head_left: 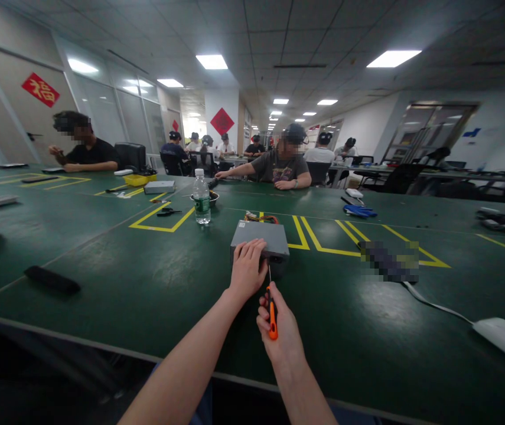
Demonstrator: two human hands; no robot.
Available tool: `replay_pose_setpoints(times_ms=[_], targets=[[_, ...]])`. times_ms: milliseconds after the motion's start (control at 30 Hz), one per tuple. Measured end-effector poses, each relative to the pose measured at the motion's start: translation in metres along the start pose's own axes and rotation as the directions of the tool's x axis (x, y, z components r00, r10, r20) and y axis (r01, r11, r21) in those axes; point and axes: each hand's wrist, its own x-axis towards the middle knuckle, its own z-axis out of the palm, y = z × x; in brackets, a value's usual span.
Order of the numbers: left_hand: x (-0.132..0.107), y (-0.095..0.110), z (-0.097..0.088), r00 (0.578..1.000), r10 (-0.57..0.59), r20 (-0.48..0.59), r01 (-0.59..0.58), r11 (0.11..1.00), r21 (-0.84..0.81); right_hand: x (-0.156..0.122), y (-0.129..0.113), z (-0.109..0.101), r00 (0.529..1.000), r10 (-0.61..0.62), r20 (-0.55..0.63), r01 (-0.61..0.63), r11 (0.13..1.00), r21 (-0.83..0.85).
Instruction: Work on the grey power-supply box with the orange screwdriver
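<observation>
A grey computer power supply unit (264,235) sits on the green table in front of me, with coloured cables (261,218) at its far side. My left hand (247,268) lies over its left top edge, fingers on the lid and thumb down at the near face, holding it steady. In my right hand (281,321) is a screwdriver (272,316) with an orange and black handle, fingers wrapped round it. Its thin shaft points up at the near face of the unit, below the socket. Whether the tip touches a screw is too small to tell.
A water bottle (202,198) stands beyond the unit to the left, a bowl (212,199) behind it. Left lies a black long object (52,280); right, a blurred-out device with a white cable (438,306) and blue gloves (359,211). A person (285,162) sits opposite.
</observation>
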Motion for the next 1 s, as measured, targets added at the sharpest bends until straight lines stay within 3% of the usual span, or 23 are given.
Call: replay_pose_setpoints(times_ms=[300, 500, 800, 1000], targets=[[-0.0001, -0.0016, 0.0006, 1.000, 0.013, 0.000, -0.013, 1.000, 0.005, -0.0017, 0.0038, 0.0018, 0.999, 0.008, 0.032, -0.009, 1.000, 0.030], [-0.0006, -0.0025, 0.0013, 1.000, 0.014, -0.004, -0.014, 1.000, -0.004, 0.0027, 0.0076, 0.0015, 0.999, -0.053, -0.006, 0.053, 0.998, 0.035], [-0.0010, -0.0021, -0.0004, 1.000, 0.016, 0.001, -0.016, 1.000, -0.006, 0.0005, 0.0030, 0.0024, 0.999, 0.023, 0.035, -0.026, 0.997, 0.074], [-0.0005, -0.0012, -0.0010, 1.000, 0.017, -0.005, -0.017, 1.000, 0.001, 0.0007, 0.0045, 0.0030, 1.000, -0.019, 0.001, 0.019, 0.997, 0.072]])
